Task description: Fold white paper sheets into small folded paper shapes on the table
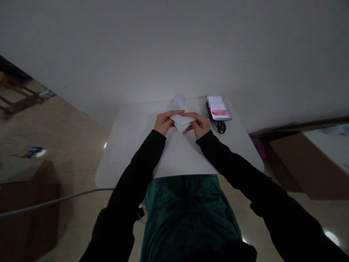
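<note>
Both hands hold a folded piece of white paper point(182, 123) above the middle of a white table point(131, 145). My left hand point(164, 122) pinches its left side, fingers reaching along the top edge. On the other side my right hand point(200, 124) grips the paper between thumb and fingers. The paper has angled creases and comes to a point toward me. Just beyond the hands lies a crumpled white piece point(178, 100), perhaps paper or thin plastic. Parts of the fingers are hidden behind the folds.
A phone-like device with a blurred screen point(219, 108) rests at the table's back right, with a black cable loop point(221, 127) beside it. A pale wall point(174, 47) stands right behind the table. Cardboard boxes point(313, 163) sit on the floor to the right. A grey cable point(60, 199) runs at left.
</note>
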### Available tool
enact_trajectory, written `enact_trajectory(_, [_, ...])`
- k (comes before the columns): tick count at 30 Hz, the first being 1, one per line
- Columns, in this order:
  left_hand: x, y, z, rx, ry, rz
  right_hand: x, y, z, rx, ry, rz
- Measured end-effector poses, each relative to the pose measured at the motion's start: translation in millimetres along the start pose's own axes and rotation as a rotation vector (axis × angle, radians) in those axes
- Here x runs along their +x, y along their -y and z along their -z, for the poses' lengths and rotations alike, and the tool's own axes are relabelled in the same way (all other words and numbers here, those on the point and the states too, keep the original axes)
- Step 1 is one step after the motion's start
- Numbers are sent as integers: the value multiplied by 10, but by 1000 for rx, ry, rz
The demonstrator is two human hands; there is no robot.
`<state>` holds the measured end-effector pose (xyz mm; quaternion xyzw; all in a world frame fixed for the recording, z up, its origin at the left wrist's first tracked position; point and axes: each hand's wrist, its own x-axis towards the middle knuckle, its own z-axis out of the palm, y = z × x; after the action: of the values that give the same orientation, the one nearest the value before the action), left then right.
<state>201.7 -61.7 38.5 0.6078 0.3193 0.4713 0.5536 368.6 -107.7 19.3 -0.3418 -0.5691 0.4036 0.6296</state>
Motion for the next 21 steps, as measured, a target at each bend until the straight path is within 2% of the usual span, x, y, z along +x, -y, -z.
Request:
enact_trajectory(4, [17, -35, -19, -133, 36, 49, 4, -34, 14, -52, 3, 43])
enact_trajectory(8, [-8, 26, -130, -120, -67, 45, 15, -20, 13, -286, -20, 163])
enact_trajectory(11, [-38, 124, -202, -80, -130, 66, 10, 19, 1, -463, 70, 275])
enact_trajectory(14, [-41, 170, -191, -57, -136, 77, -1, 34, -13, -482, 125, 357])
enact_trajectory(18, [-32, 113, -143, 35, -138, -5, 15, 26, -14, -404, -60, 316])
enact_trajectory(21, [-42, 63, -162, 85, -70, -34, 59, 32, 14, -371, -164, 258])
